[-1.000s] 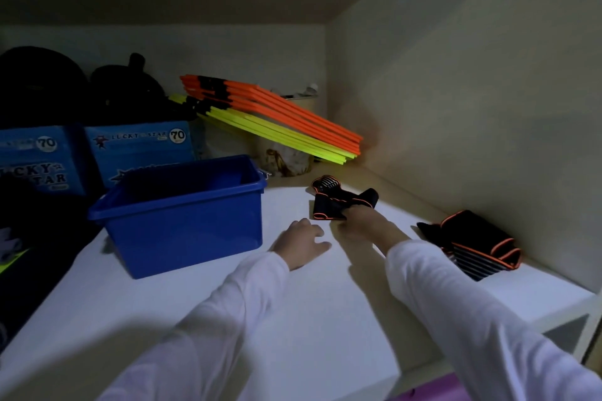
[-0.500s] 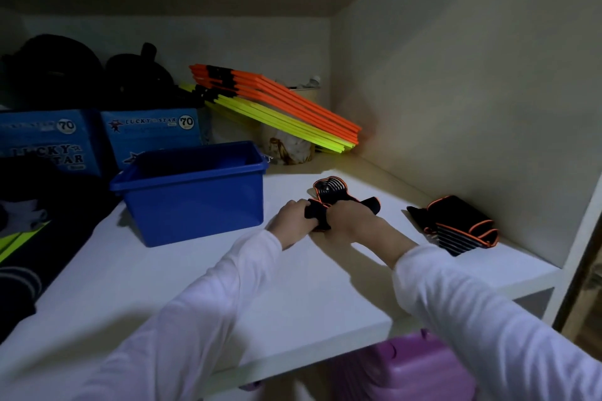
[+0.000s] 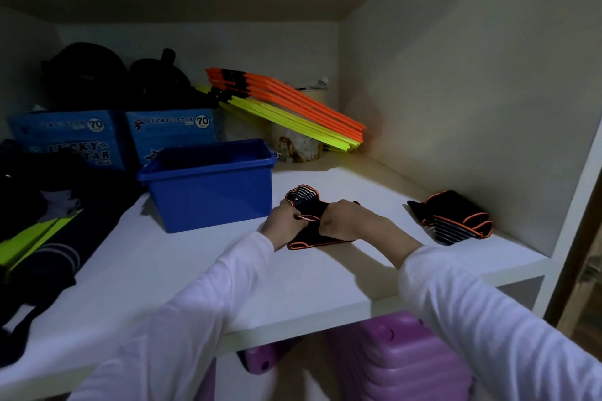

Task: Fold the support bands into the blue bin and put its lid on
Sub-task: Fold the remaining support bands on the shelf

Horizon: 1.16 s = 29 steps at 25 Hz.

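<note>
A black support band with orange trim (image 3: 304, 202) lies on the white shelf (image 3: 182, 270), just right of the open blue bin (image 3: 208, 185). My left hand (image 3: 282, 220) grips its left part and my right hand (image 3: 342, 220) grips its right part, both pressed close together over it. A second black and orange support band (image 3: 456, 216) lies folded near the right wall, untouched. The bin has no lid on it, and I see no lid anywhere in view.
Orange and yellow flat sticks (image 3: 286, 107) lean at the back. Two blue "Lucky Star" boxes (image 3: 169, 130) stand behind the bin with black bags on top. Dark clothing (image 3: 39, 238) covers the shelf's left side. A purple case (image 3: 400, 361) sits below the shelf.
My left hand moved right from the bare shelf onto the band and took hold of it. Both hands have drawn the band toward the shelf's front edge.
</note>
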Motion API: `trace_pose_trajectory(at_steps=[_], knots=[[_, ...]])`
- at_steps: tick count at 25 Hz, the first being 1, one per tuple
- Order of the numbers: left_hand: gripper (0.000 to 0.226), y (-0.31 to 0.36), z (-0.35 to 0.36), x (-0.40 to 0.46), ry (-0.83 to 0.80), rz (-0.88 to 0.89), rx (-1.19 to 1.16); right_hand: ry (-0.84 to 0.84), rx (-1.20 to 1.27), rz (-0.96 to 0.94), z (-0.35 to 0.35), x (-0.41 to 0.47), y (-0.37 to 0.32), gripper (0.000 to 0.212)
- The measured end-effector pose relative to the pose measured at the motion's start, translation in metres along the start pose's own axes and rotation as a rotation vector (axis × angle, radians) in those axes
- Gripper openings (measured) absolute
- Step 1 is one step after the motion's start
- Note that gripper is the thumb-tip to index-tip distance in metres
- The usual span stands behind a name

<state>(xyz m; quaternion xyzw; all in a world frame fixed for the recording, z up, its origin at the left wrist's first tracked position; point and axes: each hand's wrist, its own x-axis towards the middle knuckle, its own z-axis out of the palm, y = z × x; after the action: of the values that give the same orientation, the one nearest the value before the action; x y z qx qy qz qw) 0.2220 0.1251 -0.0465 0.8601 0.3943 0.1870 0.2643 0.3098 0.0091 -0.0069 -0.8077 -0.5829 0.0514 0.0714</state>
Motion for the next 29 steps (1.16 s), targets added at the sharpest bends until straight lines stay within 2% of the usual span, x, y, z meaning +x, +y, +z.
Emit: trace_pose_trajectory(at_steps=[5, 7, 9, 10, 12, 14, 16, 18, 20, 22, 29], knots=[[0.033, 0.008, -0.001, -0.016, -0.013, 0.060, 0.105, 0.009, -0.031, 0.125, 0.004, 0.012, 0.013, 0.038], [0.044, 0.017, 0.000, -0.026, -0.043, 0.110, 0.130, -0.001, -0.034, 0.165, 0.002, 0.012, 0.023, 0.041], [0.053, 0.026, 0.004, -0.033, -0.111, 0.203, 0.119, -0.045, -0.043, 0.164, 0.000, 0.010, 0.032, 0.033], [0.051, 0.030, 0.005, -0.036, -0.150, 0.252, 0.079, -0.082, -0.055, 0.162, -0.003, 0.010, 0.035, 0.032], [0.032, 0.036, 0.006, -0.042, -0.177, 0.334, -0.014, -0.154, -0.074, 0.152, -0.007, 0.010, 0.043, 0.036], [0.022, 0.039, 0.002, -0.039, -0.066, 0.403, 0.006, -0.188, -0.053, 0.131, -0.010, 0.009, 0.052, 0.040], [0.032, 0.034, -0.006, -0.031, 0.074, 0.452, 0.257, -0.197, -0.014, 0.113, -0.013, 0.009, 0.061, 0.047], [0.049, 0.023, -0.012, -0.024, 0.113, 0.429, 0.598, -0.202, 0.022, 0.109, -0.015, 0.008, 0.068, 0.050], [0.049, 0.014, -0.015, -0.021, 0.108, 0.371, 0.740, -0.203, 0.038, 0.116, -0.015, 0.009, 0.072, 0.053], [0.037, 0.011, -0.016, -0.021, 0.098, 0.334, 0.770, -0.197, 0.035, 0.120, -0.015, 0.013, 0.076, 0.056], [0.027, 0.017, -0.045, -0.031, 0.198, 0.161, 0.733, -0.061, 0.069, 0.135, -0.006, 0.021, 0.081, 0.060]])
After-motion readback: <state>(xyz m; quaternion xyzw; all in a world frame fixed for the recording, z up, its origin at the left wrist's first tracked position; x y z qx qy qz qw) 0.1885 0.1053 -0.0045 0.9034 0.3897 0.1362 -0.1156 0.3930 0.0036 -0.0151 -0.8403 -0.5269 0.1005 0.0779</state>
